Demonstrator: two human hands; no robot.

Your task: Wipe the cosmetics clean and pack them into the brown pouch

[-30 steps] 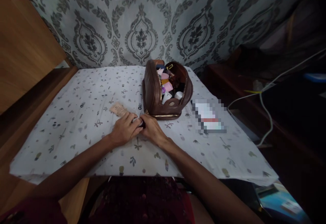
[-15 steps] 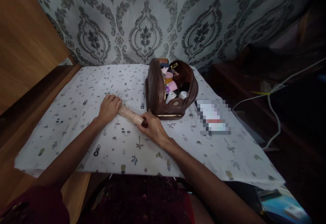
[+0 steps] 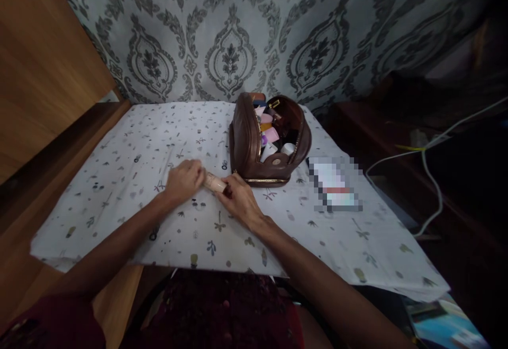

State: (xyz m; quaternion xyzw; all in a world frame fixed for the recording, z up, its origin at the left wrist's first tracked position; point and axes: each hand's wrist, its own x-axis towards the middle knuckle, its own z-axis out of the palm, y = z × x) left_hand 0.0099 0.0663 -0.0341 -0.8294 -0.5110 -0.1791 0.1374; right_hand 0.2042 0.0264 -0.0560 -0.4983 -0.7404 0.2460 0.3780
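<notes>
- Left hand (image 3: 183, 182): your fingers curl round the far end of the tube, loosely or firmly you cannot tell from above; the knuckles hide that end.
- Tube (image 3: 214, 181): pale and printed, it slopes down to the right between your two hands, over the cloth (image 3: 119, 195) in front of the bag. Whether it touches the cloth is not clear. For good control, keep both ends in one line and press lightly, since a soft wall would likely give under a hard squeeze.
- Right hand (image 3: 242, 200): your thumb and fingers close on the dark end (image 3: 227, 190) of the tube, with little gap between them. If you turn this end, let the left hand steady the body, and keep your knuckles clear of the bag just behind.
- Bag (image 3: 244, 142): brown, upright, its mouth unzipped and wide; a second zip (image 3: 268, 181) runs along the foot.
- Contents of the bag, closely packed: a purple piece (image 3: 264, 140), a yellow piece (image 3: 265, 126), a white piece (image 3: 269, 151) leaning near the front, a pink piece (image 3: 272, 135), and a round white piece (image 3: 288, 150) at the right. Deeper items are too dark to tell.
</notes>
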